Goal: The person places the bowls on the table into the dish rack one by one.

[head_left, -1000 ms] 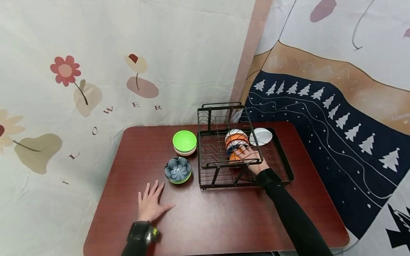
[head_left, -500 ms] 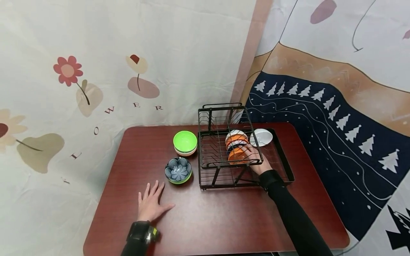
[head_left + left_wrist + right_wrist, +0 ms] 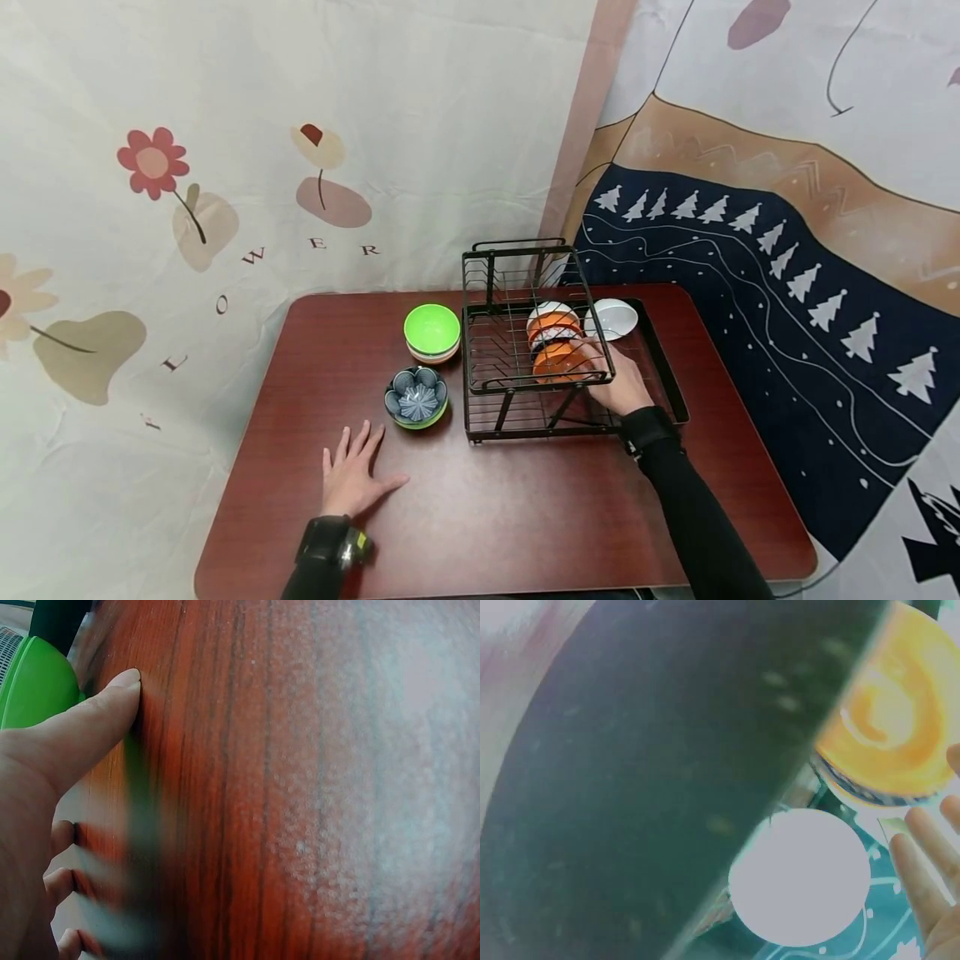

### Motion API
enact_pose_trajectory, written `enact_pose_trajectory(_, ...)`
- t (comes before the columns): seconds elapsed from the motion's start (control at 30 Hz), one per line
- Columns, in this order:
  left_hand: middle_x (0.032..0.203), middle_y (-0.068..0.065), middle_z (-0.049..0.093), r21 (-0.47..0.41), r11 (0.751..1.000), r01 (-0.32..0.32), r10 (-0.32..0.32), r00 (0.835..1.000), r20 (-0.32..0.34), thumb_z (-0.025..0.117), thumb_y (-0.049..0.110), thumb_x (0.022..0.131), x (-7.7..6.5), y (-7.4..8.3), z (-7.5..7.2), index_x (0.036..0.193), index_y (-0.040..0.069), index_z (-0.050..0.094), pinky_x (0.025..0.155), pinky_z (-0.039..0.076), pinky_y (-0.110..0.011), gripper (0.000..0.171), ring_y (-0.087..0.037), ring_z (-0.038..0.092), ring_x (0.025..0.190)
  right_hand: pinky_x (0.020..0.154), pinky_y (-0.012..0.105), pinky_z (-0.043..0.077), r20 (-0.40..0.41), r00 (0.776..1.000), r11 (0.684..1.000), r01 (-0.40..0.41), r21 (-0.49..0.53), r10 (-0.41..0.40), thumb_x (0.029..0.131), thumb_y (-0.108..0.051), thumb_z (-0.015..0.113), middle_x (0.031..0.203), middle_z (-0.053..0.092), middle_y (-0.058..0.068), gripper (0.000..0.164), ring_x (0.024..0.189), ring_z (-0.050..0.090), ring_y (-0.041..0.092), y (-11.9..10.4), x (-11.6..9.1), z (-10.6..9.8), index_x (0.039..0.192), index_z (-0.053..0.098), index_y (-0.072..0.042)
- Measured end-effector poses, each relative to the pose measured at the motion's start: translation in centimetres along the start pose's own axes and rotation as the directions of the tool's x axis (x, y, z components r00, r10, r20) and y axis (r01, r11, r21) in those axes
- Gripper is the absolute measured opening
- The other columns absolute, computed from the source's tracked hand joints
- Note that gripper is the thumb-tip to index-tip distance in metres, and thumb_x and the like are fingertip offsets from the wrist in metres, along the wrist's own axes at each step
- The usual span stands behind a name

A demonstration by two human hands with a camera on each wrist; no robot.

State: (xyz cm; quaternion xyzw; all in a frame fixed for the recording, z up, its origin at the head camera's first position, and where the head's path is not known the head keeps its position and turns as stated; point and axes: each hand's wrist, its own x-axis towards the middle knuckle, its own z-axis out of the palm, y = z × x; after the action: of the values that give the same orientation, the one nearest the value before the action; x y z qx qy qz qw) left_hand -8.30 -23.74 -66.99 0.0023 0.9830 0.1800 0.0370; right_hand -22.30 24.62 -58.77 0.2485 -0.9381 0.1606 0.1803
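Note:
In the head view my left hand (image 3: 352, 477) rests on the table with its fingers spread, just in front of a grey flower-shaped bowl (image 3: 416, 395) that sits in a green one. My right hand (image 3: 621, 382) is at the right side of a black two-tier dish rack (image 3: 508, 417). Its fingers are extended beside an orange bowl (image 3: 557, 364) tilted on the lower tier; in the right wrist view they stand apart from the orange bowl (image 3: 885, 712). Behind that bowl stand several others in orange, white and dark blue, partly hidden by the upper wires.
A white oval bowl (image 3: 611, 319) lies at the back right of the rack's black tray (image 3: 670, 385). Left of the rack a bright green bowl (image 3: 432, 331) is stacked on others. The brown table (image 3: 510, 517) meets a cloth-covered wall at the back.
My right hand has drawn back to the right, away from the bowls, and the front orange bowl shows more fully. My left hand stays in place.

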Motion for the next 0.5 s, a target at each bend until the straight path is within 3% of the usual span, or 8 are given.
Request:
enact_pose_trajectory(0.13,0.161,-0.010,0.028,0.002,1.000,-0.001,0.001,1.000,0.000,0.069,0.080,0.066,0.0,-0.1,0.0,0.153,0.022,0.040,0.109,0.005,-0.073,0.109,-0.041,0.011,0.148,0.063,0.048,0.049,-0.077,0.992,0.994,-0.095,0.044,0.099,0.088,-0.008,0.070,0.128,0.055,0.012,0.047,0.094,0.061,0.031,-0.2,-1.3,-1.9,0.133,0.060,-0.012)
enact_pose_trajectory(0.23,0.161,-0.010,0.027,0.004,1.000,0.000,0.000,1.000,0.004,0.069,0.080,0.066,0.0,-0.1,0.1,0.153,0.022,0.039,0.109,0.004,-0.073,0.109,-0.041,0.010,0.149,0.067,0.051,0.046,-0.126,0.965,0.971,-0.220,0.093,0.231,0.090,-0.013,0.070,0.132,0.052,0.013,0.055,0.100,0.057,0.033,-0.4,-3.4,-3.5,0.142,0.054,-0.016)
enact_pose_trajectory(0.4,0.161,-0.010,0.027,0.004,1.000,-0.003,0.003,1.000,0.001,0.069,0.080,0.066,0.0,-0.2,0.2,0.153,0.022,0.039,0.109,0.004,-0.073,0.108,-0.040,0.010,0.149,0.091,0.064,0.037,-0.165,0.873,0.886,-0.435,0.161,0.459,0.090,-0.030,0.072,0.143,0.042,0.020,0.074,0.126,0.042,0.044,0.3,-8.9,-5.1,0.155,0.035,-0.025)
enact_pose_trajectory(0.5,0.161,-0.010,0.027,-0.001,1.000,-0.005,0.005,1.000,-0.004,0.071,0.078,0.066,0.0,-0.1,0.0,0.153,0.022,0.039,0.109,0.004,-0.073,0.108,-0.041,0.010,0.149,0.104,0.067,0.026,-0.126,0.816,0.822,-0.540,0.180,0.564,0.089,-0.038,0.072,0.150,0.033,0.026,0.087,0.136,0.032,0.048,1.1,-12.4,-5.3,0.159,0.022,-0.027)
